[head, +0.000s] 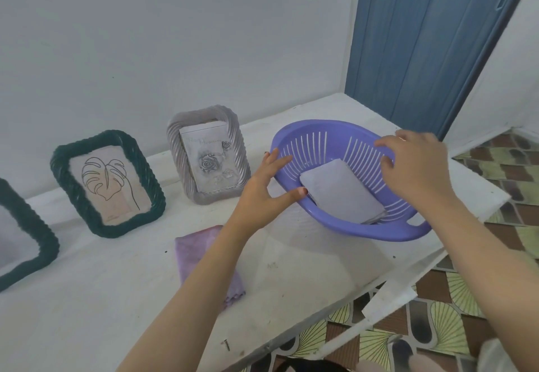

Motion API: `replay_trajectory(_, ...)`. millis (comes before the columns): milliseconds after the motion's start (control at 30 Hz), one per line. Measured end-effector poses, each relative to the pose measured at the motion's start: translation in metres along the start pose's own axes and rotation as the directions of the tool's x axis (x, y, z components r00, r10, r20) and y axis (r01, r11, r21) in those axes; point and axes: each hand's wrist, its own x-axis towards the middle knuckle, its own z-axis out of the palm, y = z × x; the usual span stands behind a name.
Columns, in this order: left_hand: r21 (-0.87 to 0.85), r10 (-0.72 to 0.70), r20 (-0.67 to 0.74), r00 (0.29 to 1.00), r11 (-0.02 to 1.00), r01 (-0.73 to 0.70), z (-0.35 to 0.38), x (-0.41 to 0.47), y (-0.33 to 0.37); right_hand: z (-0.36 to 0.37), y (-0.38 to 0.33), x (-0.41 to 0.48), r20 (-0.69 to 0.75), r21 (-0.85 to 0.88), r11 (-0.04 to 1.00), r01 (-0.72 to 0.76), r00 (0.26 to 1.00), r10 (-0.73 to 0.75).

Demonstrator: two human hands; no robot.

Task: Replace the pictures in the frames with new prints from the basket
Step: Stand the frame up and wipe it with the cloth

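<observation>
left hand [262, 190] wide against basket [364, 233] rim; blurred right hand [417, 164], hold unclear; leftmost frame [43, 243] cropped

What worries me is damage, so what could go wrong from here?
1. The basket looks tilted between the left hand and right hand, so the stack of prints could slide out.
2. The left hand is close to the upright grey frame; a nudge might topple it.
</observation>
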Motion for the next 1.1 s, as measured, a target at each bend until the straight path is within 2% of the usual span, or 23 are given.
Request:
replay_trajectory(33,0.003,0.002,0.005,1.000,1.000,-0.002,0.000,0.001,-0.001,0.001,0.002,-0.002,-0.002,0.005,1.000,-0.031,1.000,0.031)
replay_trajectory(133,0.003,-0.002,0.024,1.000,1.000,0.001,-0.001,0.005,-0.003,-0.002,0.004,-0.004,0.035,0.215,0.963,-0.162,0.987,0.159)
replay_trajectory(200,-0.001,-0.012,0.033,0.999,1.000,0.012,-0.001,0.009,-0.004,-0.004,0.003,-0.003,0.038,0.273,0.939,-0.207,0.978,0.205)
replay_trajectory(400,0.027,-0.031,0.037,0.999,0.999,0.030,-0.003,0.014,-0.003,-0.004,0.001,0.000,0.041,0.236,0.946,-0.221,0.975,0.217)
replay_trajectory(500,-0.046,-0.029,-0.004,1.000,0.999,0.029,-0.009,0.002,-0.006,0.000,-0.003,0.001,-0.018,0.136,0.983,-0.121,0.992,0.124)
replay_trajectory(533,-0.069,-0.037,-0.033,0.999,0.997,0.034,-0.014,-0.004,-0.007,0.001,-0.009,0.000,-0.054,0.155,0.985,-0.079,0.995,0.088)
replay_trajectory(633,-0.042,-0.068,-0.183,0.981,0.997,0.061,-0.036,-0.029,-0.014,0.001,-0.053,-0.019,-0.164,0.370,0.926,0.073,0.986,-0.012)
replay_trajectory(733,-0.020,-0.141,-0.313,0.939,0.990,0.142,-0.061,-0.064,-0.026,0.003,-0.110,-0.057,-0.268,0.537,0.782,0.316,0.943,-0.197)
replay_trajectory(767,-0.023,-0.186,-0.351,0.918,0.981,0.190,-0.067,-0.077,-0.031,0.009,-0.126,-0.071,-0.247,0.565,0.741,0.364,0.931,-0.269)
replay_trajectory(833,-0.003,-0.258,-0.414,0.873,0.959,0.282,-0.077,-0.103,-0.042,0.027,-0.150,-0.095,-0.062,0.653,0.684,0.325,0.923,-0.380)
replay_trajectory(933,0.122,-0.305,-0.416,0.857,0.915,0.385,-0.083,-0.136,-0.055,0.051,-0.173,-0.123,0.255,0.662,0.728,0.177,0.861,-0.441)
replay_trajectory(1033,0.311,-0.304,-0.378,0.874,0.848,0.429,-0.088,-0.164,-0.071,0.062,-0.192,-0.143,0.300,0.525,0.803,0.282,0.821,-0.485)
replay_trajectory(1100,0.538,-0.289,-0.344,0.893,0.719,0.440,-0.092,-0.183,-0.081,0.065,-0.206,-0.154,0.311,0.427,0.835,0.348,0.810,-0.497)
